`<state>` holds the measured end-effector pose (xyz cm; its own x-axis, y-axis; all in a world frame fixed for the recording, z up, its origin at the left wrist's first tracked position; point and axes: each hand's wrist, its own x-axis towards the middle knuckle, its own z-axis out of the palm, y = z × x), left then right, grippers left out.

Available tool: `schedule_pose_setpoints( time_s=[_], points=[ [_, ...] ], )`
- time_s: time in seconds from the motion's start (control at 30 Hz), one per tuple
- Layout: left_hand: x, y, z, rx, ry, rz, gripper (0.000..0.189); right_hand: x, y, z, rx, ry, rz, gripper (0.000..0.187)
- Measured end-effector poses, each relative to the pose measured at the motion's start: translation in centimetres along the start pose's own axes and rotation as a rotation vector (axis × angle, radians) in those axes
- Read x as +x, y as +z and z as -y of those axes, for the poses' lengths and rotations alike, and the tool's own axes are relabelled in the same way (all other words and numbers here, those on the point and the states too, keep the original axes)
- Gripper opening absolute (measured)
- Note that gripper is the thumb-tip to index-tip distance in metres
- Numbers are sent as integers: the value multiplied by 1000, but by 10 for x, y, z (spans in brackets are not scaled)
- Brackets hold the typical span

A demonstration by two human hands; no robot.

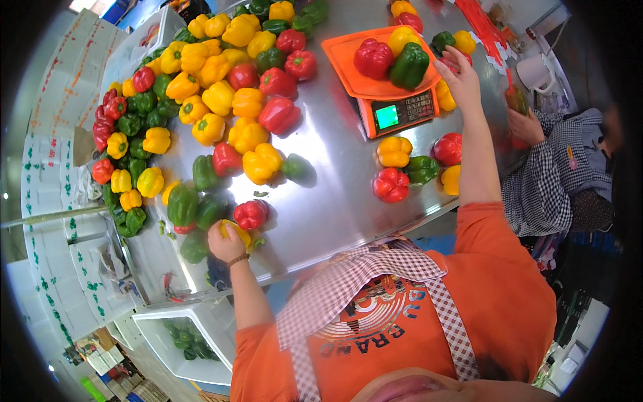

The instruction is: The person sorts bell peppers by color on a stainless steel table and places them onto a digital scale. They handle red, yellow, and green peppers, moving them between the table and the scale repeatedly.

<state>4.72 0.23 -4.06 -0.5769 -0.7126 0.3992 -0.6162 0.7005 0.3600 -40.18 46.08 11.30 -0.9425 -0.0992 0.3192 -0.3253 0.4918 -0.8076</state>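
Observation:
My left hand (227,242) grips a yellow bell pepper (238,232) low over the steel table, beside a red bell pepper (250,214). Beside the orange weighing pan (335,50), my right hand (458,71) is raised with its fingers apart and nothing in them. On that pan lie a red pepper (373,59), a yellow pepper (403,39) and a green pepper (410,66). The digital scale (399,114) beneath has a lit green display. In front of it sits a group with a yellow pepper (394,152), a green pepper (422,170) and a red pepper (391,185).
A large heap of mixed bell peppers (216,95) covers the table's left side. A white foam box (186,341) holding green peppers stands below the edge. At right, a co-worker's hand (526,125) holds bagged peppers (516,103) near red mesh netting (482,30) and a white mug (533,70).

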Motion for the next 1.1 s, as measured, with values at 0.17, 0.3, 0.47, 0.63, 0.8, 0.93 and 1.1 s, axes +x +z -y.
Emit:
schedule_pose_setpoints(
  time_s=[0.17,0.3,0.47,0.63,0.8,0.93,1.1],
  points=[
    [-1,0,1,-27,-57,40,28,17,16,-2,-221,88,300,86],
    [-1,0,2,-25,-108,49,29,21,36,3,-454,52,229,95],
    [3,4,2,47,-140,88,30,6,20,-14,-136,153,121,87],
    [2,5,2,56,-166,111,31,-33,-68,-73,8,156,-301,81],
    [2,4,3,80,-142,97,32,-47,-148,-176,-510,462,-374,84],
    [2,5,4,58,-141,104,31,-44,-168,-232,-628,571,-340,88],
    [1,6,4,47,-115,73,31,20,-115,-162,-761,-318,-398,71]
  ],
)
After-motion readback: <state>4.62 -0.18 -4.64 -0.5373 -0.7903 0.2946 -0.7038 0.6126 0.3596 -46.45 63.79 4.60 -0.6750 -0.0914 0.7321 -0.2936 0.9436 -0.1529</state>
